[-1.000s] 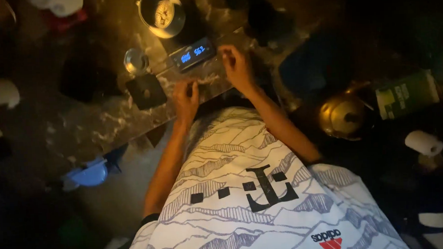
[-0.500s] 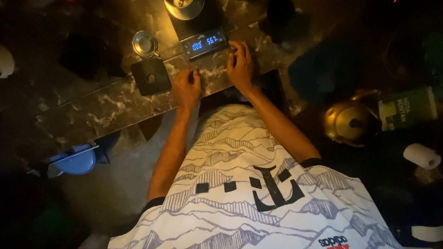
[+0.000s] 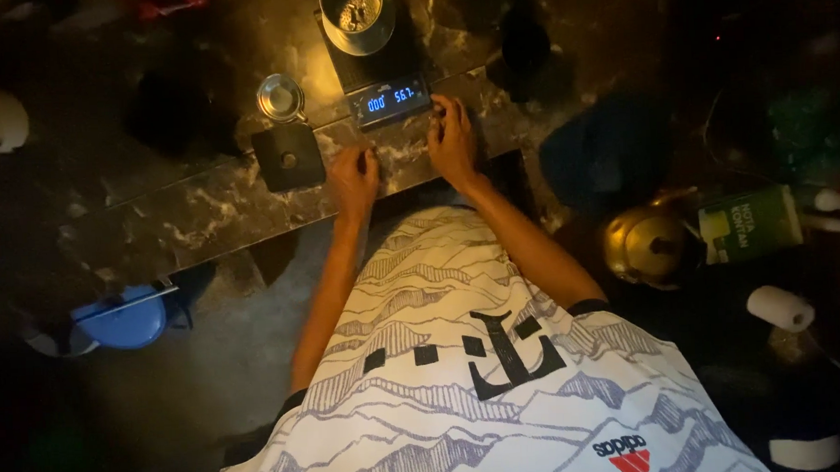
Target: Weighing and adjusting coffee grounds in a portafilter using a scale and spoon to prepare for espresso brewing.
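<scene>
A black digital scale (image 3: 390, 100) with a lit blue display sits on the dark marble counter (image 3: 202, 212). A metal cup (image 3: 357, 14) with pale contents stands on its platform. My right hand (image 3: 454, 140) rests on the counter with its fingertips at the scale's front right corner; whether it holds anything is hidden. My left hand (image 3: 354, 177) lies curled on the counter edge, just below and left of the scale, with nothing visible in it. A small black square pad (image 3: 288, 157) lies left of that hand.
A small round metal dish (image 3: 280, 97) stands behind the black pad. A brass kettle (image 3: 642, 245), a green carton (image 3: 750, 223) and a white roll (image 3: 780, 307) are at the right. A blue round object (image 3: 122, 320) sits low at the left. The surroundings are dark.
The view has shifted, so the scale and cup sit higher and more central. My right hand has drawn closer to the scale's front corner. My left hand stays on the counter edge.
</scene>
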